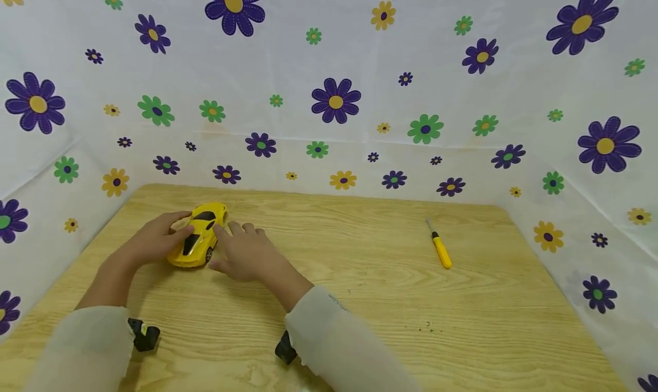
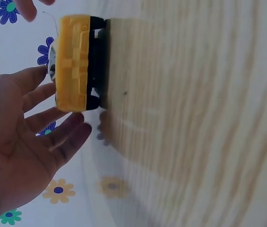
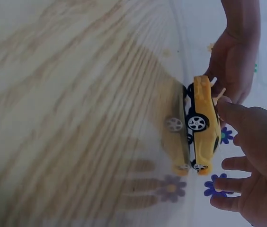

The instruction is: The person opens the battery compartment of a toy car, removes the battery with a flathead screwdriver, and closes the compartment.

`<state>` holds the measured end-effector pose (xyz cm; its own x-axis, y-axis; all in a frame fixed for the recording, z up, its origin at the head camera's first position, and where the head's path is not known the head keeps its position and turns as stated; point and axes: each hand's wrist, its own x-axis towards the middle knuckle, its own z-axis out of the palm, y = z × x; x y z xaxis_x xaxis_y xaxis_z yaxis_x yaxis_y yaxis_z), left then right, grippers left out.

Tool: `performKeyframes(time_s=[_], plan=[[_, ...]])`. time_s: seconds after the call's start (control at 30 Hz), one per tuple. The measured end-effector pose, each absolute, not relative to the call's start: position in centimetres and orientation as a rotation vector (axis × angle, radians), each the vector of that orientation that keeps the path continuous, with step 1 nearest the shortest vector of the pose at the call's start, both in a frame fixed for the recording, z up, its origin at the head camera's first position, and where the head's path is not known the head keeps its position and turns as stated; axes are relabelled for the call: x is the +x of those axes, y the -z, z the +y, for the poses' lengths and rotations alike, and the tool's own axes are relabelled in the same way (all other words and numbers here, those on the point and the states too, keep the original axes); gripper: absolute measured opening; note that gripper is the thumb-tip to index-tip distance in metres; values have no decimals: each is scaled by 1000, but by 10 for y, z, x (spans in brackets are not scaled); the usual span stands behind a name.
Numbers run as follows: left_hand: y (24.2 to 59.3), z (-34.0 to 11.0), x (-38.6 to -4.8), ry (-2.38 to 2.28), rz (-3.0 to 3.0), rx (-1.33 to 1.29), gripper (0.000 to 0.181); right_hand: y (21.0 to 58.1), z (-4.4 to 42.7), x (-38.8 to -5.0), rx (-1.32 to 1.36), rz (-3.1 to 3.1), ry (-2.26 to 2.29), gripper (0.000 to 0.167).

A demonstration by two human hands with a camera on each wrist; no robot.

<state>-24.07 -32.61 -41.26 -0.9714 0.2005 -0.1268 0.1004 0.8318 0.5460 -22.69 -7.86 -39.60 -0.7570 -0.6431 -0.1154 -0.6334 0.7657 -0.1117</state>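
A yellow toy car (image 1: 197, 240) stands on its wheels at the table's left; its near end (image 2: 73, 64) faces the left wrist camera. My left hand (image 1: 156, 238) holds the car from the left, thumb over its top and fingers along the far side; in the left wrist view this hand (image 2: 24, 127) has its fingers loosely bent. On the car's right side, my right hand (image 1: 247, 252) is spread, a fingertip at the side window. In the right wrist view, the right hand's (image 3: 261, 156) thumb tip meets the car's (image 3: 204, 127) upper side, other fingers apart from it.
A screwdriver (image 1: 441, 251) with a yellow handle lies on the right part of the wooden table (image 1: 360, 300). A white cloth (image 1: 360, 55) with printed flowers rises behind the table and at both sides. Small dark specks (image 1: 428, 324) dot the near right tabletop.
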Motion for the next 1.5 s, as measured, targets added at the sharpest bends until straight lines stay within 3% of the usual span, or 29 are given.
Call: performKeyframes(time_s=[0.57, 1.5], plan=[[412, -335, -249, -1217, 2576, 230, 57, 408, -109, -233, -1114, 2923, 53, 68], [405, -334, -242, -1243, 2479, 198, 57, 407, -109, -239, -1237, 2806, 120, 61]])
